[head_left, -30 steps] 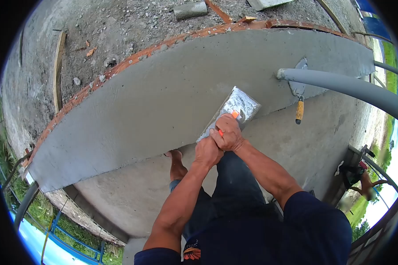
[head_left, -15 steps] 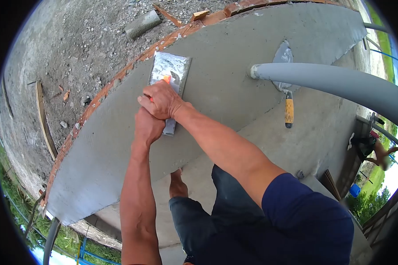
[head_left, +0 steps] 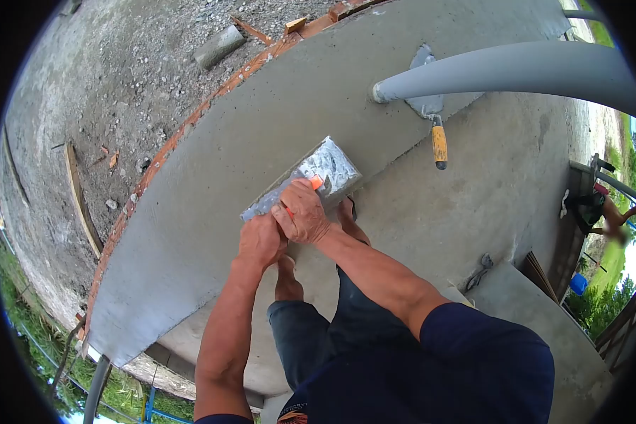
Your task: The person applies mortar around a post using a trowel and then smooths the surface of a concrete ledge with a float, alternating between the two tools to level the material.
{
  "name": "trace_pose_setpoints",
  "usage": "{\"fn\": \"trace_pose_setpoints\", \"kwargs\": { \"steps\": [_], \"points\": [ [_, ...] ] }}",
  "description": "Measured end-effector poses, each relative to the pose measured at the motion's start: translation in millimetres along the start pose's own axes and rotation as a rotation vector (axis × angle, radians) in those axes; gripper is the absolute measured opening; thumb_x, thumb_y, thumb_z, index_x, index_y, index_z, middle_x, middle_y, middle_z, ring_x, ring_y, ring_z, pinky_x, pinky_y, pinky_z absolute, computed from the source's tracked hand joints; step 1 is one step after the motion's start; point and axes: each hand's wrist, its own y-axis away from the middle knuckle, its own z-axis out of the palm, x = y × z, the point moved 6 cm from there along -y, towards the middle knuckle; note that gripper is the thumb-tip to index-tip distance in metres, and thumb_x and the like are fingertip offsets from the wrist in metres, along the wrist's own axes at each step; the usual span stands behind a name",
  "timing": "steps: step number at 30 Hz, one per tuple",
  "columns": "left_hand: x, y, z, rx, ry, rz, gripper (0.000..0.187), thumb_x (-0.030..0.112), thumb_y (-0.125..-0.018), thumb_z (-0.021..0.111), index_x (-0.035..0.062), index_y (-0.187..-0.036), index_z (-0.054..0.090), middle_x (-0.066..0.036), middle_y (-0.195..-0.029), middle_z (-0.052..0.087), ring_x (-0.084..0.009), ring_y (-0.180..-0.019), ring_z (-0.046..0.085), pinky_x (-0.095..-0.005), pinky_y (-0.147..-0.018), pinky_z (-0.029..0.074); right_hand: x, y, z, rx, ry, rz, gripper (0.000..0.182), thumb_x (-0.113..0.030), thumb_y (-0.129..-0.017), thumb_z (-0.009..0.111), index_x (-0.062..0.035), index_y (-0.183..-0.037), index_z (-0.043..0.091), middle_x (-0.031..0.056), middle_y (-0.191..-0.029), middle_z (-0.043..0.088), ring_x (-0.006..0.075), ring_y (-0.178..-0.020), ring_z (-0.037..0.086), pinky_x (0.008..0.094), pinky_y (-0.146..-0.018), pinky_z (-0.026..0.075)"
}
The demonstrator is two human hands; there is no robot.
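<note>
A finishing trowel [head_left: 338, 168] with a rectangular metal blade and orange handle lies flat on smooth grey wet concrete [head_left: 226, 159]. The blade, smeared with pale cement, is angled toward the upper right. My right hand [head_left: 305, 213] is wrapped round the handle. Close against it, my left hand [head_left: 260, 242] is closed on the handle's rear end, mostly hidden by the fingers. Farther right, a pointed trowel [head_left: 439, 145] with a yellow-and-black handle rests on the slab, its blade partly behind a grey pipe [head_left: 509, 69].
A reddish wooden form edge [head_left: 164, 150] curves round the fresh concrete, with gravel [head_left: 148, 63] beyond it. On the gravel lie a short cylinder [head_left: 219, 47] and a wood strip [head_left: 80, 198]. My bare feet stand on the harder slab [head_left: 403, 219]. Another person [head_left: 597, 210] is at far right.
Both hands have drawn the finishing trowel back toward me and to the right, turning its blade clockwise. The view has shifted slightly, and my other foot now shows.
</note>
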Motion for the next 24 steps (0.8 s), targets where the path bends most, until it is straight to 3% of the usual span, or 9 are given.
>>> {"fn": "trace_pose_setpoints", "kwargs": {
  "steps": [2,5,9,13,15,17,19,22,24],
  "points": [
    [3.9,4.0,-5.9,-0.075,0.216,0.046,0.022,0.016,-0.077,0.064,-0.0026,-0.089,0.066,-0.025,-0.090,0.068,-0.0433,-0.087,0.064,-0.0462,-0.080,0.053,6.5,3.8,5.4,-0.017,-0.018,-0.095,0.022,-0.018,-0.082,0.061,-0.0054,-0.070,0.048,0.0114,-0.070,0.048,0.0312,-0.072,0.049,0.0438,-0.082,0.040],
    [-0.6,-13.5,46.5,-0.129,0.181,0.063,0.024,0.018,-0.077,0.065,-0.0033,-0.089,0.067,-0.025,-0.090,0.068,-0.0439,-0.089,0.064,-0.0463,-0.081,0.052,21.3,25.7,-19.6,-0.072,-0.009,-0.033,0.021,-0.017,-0.082,0.062,-0.0058,-0.071,0.048,0.0109,-0.071,0.047,0.0306,-0.071,0.049,0.0441,-0.084,0.040],
    [20.9,-37.0,71.9,-0.105,-0.001,-0.022,0.020,0.013,-0.077,0.062,-0.0010,-0.089,0.069,-0.026,-0.089,0.068,-0.0449,-0.086,0.065,-0.0496,-0.080,0.053,51.8,34.1,-28.8,-0.005,0.109,0.278,0.030,-0.021,-0.081,0.067,-0.0070,-0.065,0.046,0.0096,-0.065,0.047,0.0298,-0.067,0.050,0.0458,-0.094,0.040],
    [4.0,-66.9,40.4,0.102,0.076,0.024,0.023,0.012,-0.078,0.061,-0.0011,-0.095,0.068,-0.027,-0.085,0.068,-0.0449,-0.083,0.066,-0.0512,-0.077,0.053,72.8,-14.7,-4.3,0.077,-0.031,0.276,0.038,-0.019,-0.079,0.069,-0.0065,-0.056,0.042,0.0113,-0.053,0.042,0.0341,-0.055,0.047,0.0469,-0.085,0.048],
    [7.9,-87.2,-3.6,0.211,0.028,0.012,0.017,0.008,-0.077,0.062,-0.0009,-0.090,0.067,-0.025,-0.081,0.067,-0.0449,-0.079,0.065,-0.0504,-0.071,0.053,79.3,-60.2,3.6,0.149,-0.053,0.189,0.041,-0.015,-0.078,0.070,-0.0047,-0.056,0.037,0.0093,-0.051,0.039,0.0265,-0.050,0.040,0.0408,-0.073,0.051],
    [-0.4,-109.2,-40.2,0.313,0.029,0.062,0.023,0.013,-0.079,0.062,-0.0010,-0.097,0.067,-0.027,-0.084,0.067,-0.0459,-0.083,0.066,-0.0507,-0.077,0.053,86.1,-105.9,19.0,0.110,-0.064,0.222,0.039,-0.017,-0.076,0.070,-0.0034,-0.056,0.039,0.0108,-0.053,0.043,0.0291,-0.050,0.042,0.0407,-0.063,0.048],
    [-7.7,-124.7,-82.8,0.430,0.061,0.031,0.023,0.011,-0.079,0.062,-0.0010,-0.098,0.067,-0.028,-0.085,0.067,-0.0463,-0.083,0.065,-0.0495,-0.074,0.053,86.5,-158.3,43.5,0.127,-0.090,0.130,0.038,-0.019,-0.075,0.070,-0.0024,-0.056,0.042,0.0132,-0.054,0.047,0.0325,-0.052,0.046,0.0442,-0.056,0.043],
    [-7.0,-118.7,-115.8,0.503,0.077,0.064,0.021,0.011,-0.080,0.064,-0.0015,-0.096,0.067,-0.024,-0.082,0.069,-0.0392,-0.073,0.067,-0.0451,-0.067,0.053,57.0,-197.2,56.6,-0.087,-0.053,0.094,0.032,-0.026,-0.077,0.065,-0.0039,-0.057,0.051,0.0171,-0.063,0.058,0.0394,-0.066,0.057,0.0454,-0.065,0.046],
    [6.9,-87.2,-86.6,0.230,0.444,0.167,0.019,0.008,-0.080,0.065,-0.0015,-0.096,0.064,-0.013,-0.077,0.068,-0.0254,-0.061,0.064,-0.0381,-0.056,0.050,26.1,-162.2,25.6,-0.023,-0.043,-0.001,0.032,-0.024,-0.076,0.066,-0.0039,-0.057,0.050,0.0166,-0.061,0.055,0.0381,-0.066,0.056,0.0446,-0.066,0.045]
  ]
}}
